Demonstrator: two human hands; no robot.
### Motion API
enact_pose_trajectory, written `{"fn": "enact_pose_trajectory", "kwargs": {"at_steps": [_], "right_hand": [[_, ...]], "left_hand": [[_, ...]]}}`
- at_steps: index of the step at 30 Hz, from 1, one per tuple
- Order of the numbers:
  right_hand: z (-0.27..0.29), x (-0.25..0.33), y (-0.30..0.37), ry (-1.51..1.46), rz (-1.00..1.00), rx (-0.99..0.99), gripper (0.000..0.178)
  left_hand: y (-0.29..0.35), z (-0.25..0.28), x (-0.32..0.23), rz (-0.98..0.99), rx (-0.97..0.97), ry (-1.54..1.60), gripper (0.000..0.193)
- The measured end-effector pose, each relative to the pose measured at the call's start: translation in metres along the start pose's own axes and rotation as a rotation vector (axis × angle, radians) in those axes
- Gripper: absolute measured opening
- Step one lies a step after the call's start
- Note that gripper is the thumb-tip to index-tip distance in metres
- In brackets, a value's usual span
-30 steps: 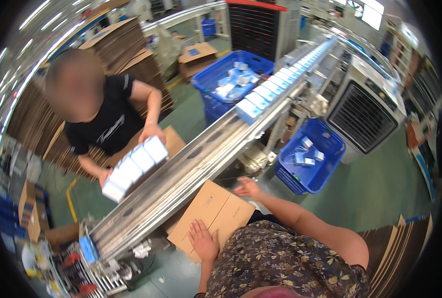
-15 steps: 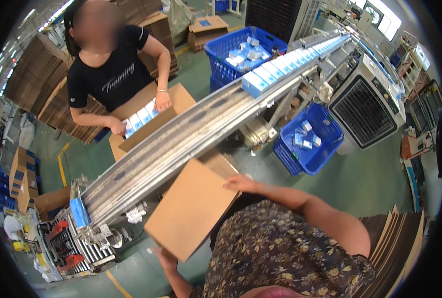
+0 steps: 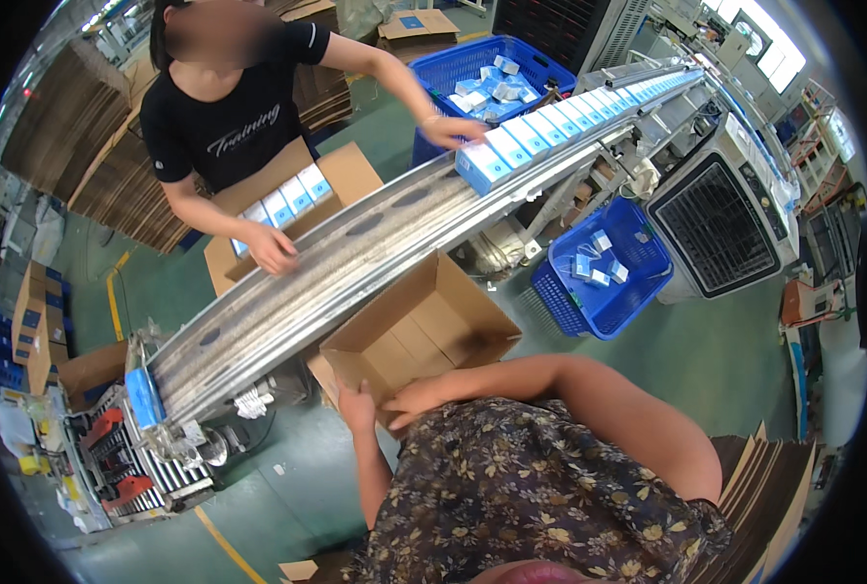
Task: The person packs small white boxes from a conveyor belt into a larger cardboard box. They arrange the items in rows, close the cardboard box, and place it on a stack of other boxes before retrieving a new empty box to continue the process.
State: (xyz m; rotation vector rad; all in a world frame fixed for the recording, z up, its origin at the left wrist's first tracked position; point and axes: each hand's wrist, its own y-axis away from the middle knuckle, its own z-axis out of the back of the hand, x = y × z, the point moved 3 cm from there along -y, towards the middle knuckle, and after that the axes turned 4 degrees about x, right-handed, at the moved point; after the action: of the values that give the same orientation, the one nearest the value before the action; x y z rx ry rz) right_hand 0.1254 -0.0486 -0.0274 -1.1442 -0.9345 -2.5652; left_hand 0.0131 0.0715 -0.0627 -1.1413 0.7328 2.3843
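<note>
An open cardboard box (image 3: pixel 440 326) is in front of me, against the near side of the conveyor, its mouth up and its bare inside showing. My left hand (image 3: pixel 357 407) grips its near left corner, fingers at the edge. My right hand (image 3: pixel 424 395) holds the near edge beside it, fingers bent over the cardboard. On the conveyor belt (image 3: pixel 355 243), a row of blue and white small boxes (image 3: pixel 487 165) runs off to the far right. Across the belt, a co-worker's hand (image 3: pixel 458 131) reaches to the front of that row.
Beyond the belt stands a carton (image 3: pixel 350 175) part-filled with small boxes. Blue baskets (image 3: pixel 599 302) hold loose small boxes, one on each side of the conveyor. An air cooler (image 3: pixel 716 224) stands right; flat cardboard stacks (image 3: pixel 769 496) lie lower right. A roller track (image 3: pixel 166 457) is at left.
The cardboard box has turned over from its closed face to its open mouth. My hands have come together at its near edge. The co-worker's arm has swung from the carton to the row.
</note>
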Motion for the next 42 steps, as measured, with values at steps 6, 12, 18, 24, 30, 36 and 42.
{"fn": "enact_pose_trajectory", "kwargs": {"at_steps": [6, 12, 18, 24, 30, 36, 42], "right_hand": [[0.042, -0.152, 0.194, 0.767, -0.405, -0.440, 0.054], [0.027, -0.262, 0.221, 0.585, -0.549, -0.621, 0.072], [-0.019, -0.292, 0.164, -0.266, -0.932, -0.624, 0.065], [0.013, -0.305, 0.172, -0.037, -0.860, -0.587, 0.060], [-0.011, -0.285, 0.154, -0.202, -0.889, -0.571, 0.082], [-0.054, -0.287, 0.155, -0.160, -0.765, -0.818, 0.093], [-0.047, -0.287, 0.151, -0.215, -0.782, -0.796, 0.094]], "left_hand": [[0.005, 0.035, 0.035, -0.051, 0.286, 0.402, 0.042], [-0.032, 0.003, 0.126, 0.497, 0.025, 0.433, 0.041], [-0.079, -0.013, 0.075, 0.342, -0.043, -0.474, 0.057], [-0.084, -0.044, 0.096, 0.198, 0.257, -0.709, 0.064], [-0.077, -0.045, 0.106, 0.481, 0.519, 0.357, 0.044], [-0.070, -0.050, 0.111, 0.459, 0.549, 0.467, 0.039], [-0.069, -0.048, 0.105, 0.452, 0.511, 0.388, 0.043]]}}
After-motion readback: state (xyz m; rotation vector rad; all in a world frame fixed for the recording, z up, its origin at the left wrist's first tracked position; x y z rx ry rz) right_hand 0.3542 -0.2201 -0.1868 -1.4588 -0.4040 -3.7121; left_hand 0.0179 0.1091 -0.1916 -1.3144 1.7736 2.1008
